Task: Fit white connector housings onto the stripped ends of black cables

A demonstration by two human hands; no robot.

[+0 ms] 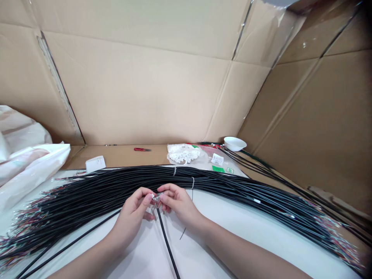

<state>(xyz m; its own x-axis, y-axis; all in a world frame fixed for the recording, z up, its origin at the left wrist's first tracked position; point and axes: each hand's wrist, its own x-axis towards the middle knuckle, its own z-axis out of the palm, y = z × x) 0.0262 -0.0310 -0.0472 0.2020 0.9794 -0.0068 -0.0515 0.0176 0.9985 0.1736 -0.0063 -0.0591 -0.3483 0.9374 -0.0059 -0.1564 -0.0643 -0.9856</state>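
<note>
My left hand [130, 213] is closed in a pinch on a small white connector [152, 196]. Opposite it, my right hand [178, 203] has its thumb and fingers pressed together on thin wires [157, 200] at the stripped end of a black cable [167, 242]. That cable runs down toward me across the white tabletop [139, 255]. Whether any wire sits inside the connector is too small to tell. Just behind my hands lies a thick bundle of black cables [110, 190], tied with thin ties [193, 183], its coloured wire ends fanned out on both sides.
Behind the bundle are a clear bag of white connectors [184, 154], a red-handled tool [142, 149], a white bowl [235, 143] and a folded paper [95, 164]. White plastic sheeting [31, 166] is heaped at left. Cardboard walls [139, 89] enclose the back and right.
</note>
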